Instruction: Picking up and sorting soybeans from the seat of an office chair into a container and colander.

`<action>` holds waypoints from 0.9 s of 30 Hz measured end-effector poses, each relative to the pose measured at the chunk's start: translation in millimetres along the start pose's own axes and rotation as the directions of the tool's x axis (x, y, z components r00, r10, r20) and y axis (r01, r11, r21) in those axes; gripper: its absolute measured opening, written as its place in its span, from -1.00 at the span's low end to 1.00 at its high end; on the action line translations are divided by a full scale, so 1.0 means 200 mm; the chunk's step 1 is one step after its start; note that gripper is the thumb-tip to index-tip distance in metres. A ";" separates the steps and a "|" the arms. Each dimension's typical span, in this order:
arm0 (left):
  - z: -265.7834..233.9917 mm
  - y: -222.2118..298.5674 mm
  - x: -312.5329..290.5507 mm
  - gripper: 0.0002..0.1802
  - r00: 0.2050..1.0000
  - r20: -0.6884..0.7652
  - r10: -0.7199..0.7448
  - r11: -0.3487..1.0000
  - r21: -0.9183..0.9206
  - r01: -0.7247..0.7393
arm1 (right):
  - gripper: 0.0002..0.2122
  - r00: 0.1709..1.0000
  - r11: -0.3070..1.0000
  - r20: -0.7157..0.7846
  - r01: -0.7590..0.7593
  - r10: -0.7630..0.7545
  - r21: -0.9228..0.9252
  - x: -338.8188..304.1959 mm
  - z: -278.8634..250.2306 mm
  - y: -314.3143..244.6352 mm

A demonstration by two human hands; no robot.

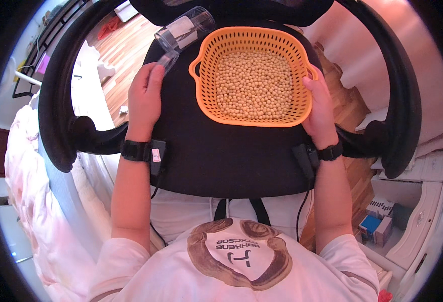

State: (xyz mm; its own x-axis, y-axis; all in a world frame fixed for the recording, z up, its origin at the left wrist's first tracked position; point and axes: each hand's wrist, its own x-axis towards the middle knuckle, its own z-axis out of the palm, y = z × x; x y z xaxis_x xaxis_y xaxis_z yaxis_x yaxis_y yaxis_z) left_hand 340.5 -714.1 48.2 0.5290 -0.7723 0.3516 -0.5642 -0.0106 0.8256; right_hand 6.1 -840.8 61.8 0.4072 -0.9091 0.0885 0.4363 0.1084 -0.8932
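Observation:
A yellow perforated plastic basket (205,108) rests on a black chair seat (231,166), its bottom covered with pale, round dried soybeans (254,85). My right hand (320,103) grips the basket's right side by the handle, thumb over the rim and the other fingers mostly hidden. On the left, my left hand (148,95) pinches a clear, round plastic lid (168,61) at the seat's edge. Just beyond that lid lies a transparent plastic jar (186,28) on its side, with a pale label on it. The jar is close to the basket's far left corner.
Curved black armrests (55,100) rise on both sides of the seat, and the backrest (236,10) stands at the far end. Pink-white bedding (35,191) lies to the left. White furniture with a few small boxes (377,224) is at the lower right. Cables run from both wrist bands.

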 end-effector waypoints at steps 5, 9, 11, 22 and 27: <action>0.00 -0.01 0.00 -0.45 0.997 0.035 -0.066 0.979 -0.191 0.072 | -0.57 1.000 1.000 -0.010 -0.018 0.018 0.009 -0.01 0.02 -0.02; 0.00 0.06 -0.02 -0.44 0.995 0.049 -0.084 0.993 -0.081 0.087 | -0.57 1.000 1.000 -0.015 -0.011 0.011 -0.001 -0.01 0.01 -0.02; 0.00 0.04 -0.03 -0.47 0.997 0.032 -0.065 0.988 -0.141 0.069 | -0.57 1.000 1.000 -0.011 -0.013 0.013 0.005 -0.01 0.02 -0.02; 0.00 0.03 -0.03 -0.68 0.999 -0.021 -0.043 0.972 -0.232 0.037 | -0.58 1.000 1.000 -0.004 -0.022 0.022 0.010 -0.01 0.02 -0.02; -0.01 0.03 -0.02 -0.68 0.996 -0.045 -0.071 0.974 -0.220 0.059 | -0.61 0.999 1.000 -0.037 0.008 -0.008 0.005 0.00 0.04 -0.03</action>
State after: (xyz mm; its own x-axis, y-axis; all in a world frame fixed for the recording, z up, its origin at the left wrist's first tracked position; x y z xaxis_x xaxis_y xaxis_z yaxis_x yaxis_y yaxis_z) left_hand 335.7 -710.4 52.1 0.5956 -0.7403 0.3117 -0.3787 0.0834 0.9218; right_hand 10.0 -837.4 70.0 0.3737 -0.9241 0.0793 0.4435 0.1029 -0.8904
